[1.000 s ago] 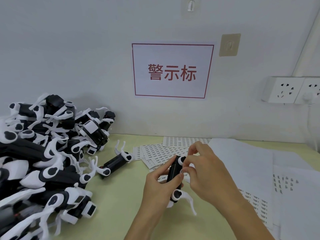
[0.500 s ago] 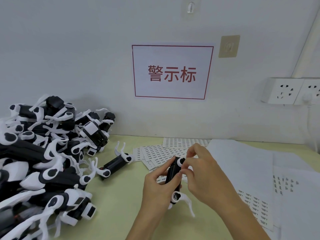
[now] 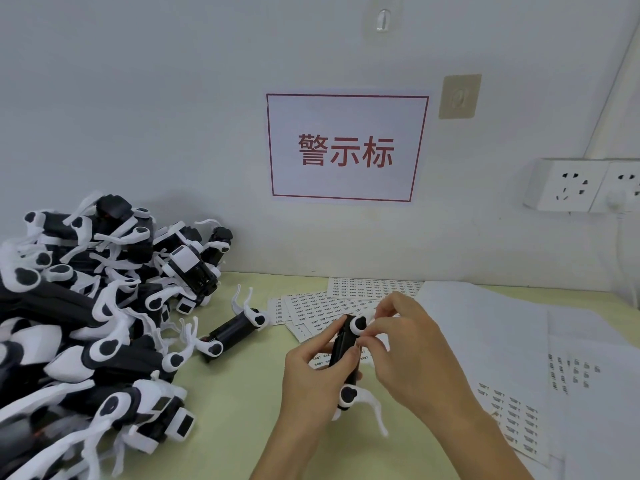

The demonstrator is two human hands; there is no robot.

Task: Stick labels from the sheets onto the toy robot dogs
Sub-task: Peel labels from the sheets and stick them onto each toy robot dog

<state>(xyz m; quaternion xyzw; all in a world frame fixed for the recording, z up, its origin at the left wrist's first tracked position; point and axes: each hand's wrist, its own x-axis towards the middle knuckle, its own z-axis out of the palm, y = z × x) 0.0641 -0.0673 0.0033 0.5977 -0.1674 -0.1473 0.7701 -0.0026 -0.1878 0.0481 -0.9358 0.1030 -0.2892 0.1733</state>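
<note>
Holding a black-and-white toy dog (image 3: pixel 343 358) just right of the frame's centre, the left hand (image 3: pixel 311 382) wraps its fingers and thumb round the dark body, a grip clenched on the toy from the lower left. The toy stands nearly upright above the pale green surface (image 3: pixel 235 410), one white leg hanging down at its lower end and a round white joint at its top. The right hand (image 3: pixel 412 355) comes in from the right with its fingertips curled against the upper part of the toy, pinching at it near the top joint; whether a label lies under those fingertips is too small to tell.

Behind the hands, in the middle of the frame, several label sheets (image 3: pixel 322 306) lie fanned and overlapping on the surface, printed with rows of small tags. To the right, larger white backing sheets (image 3: pixel 485 327) cover the surface, with a few rows of labels left near the lower right.

A single toy dog (image 3: pixel 235 329) lies on its side left of centre, legs pointing up. Beyond it, a big heap of toy dogs (image 3: pixel 90 317) fills the left side of the frame.

On the wall at upper centre hangs a white sign (image 3: pixel 346 147) with a red border and red characters, and a white power strip (image 3: pixel 585 185) sits at the right edge.
</note>
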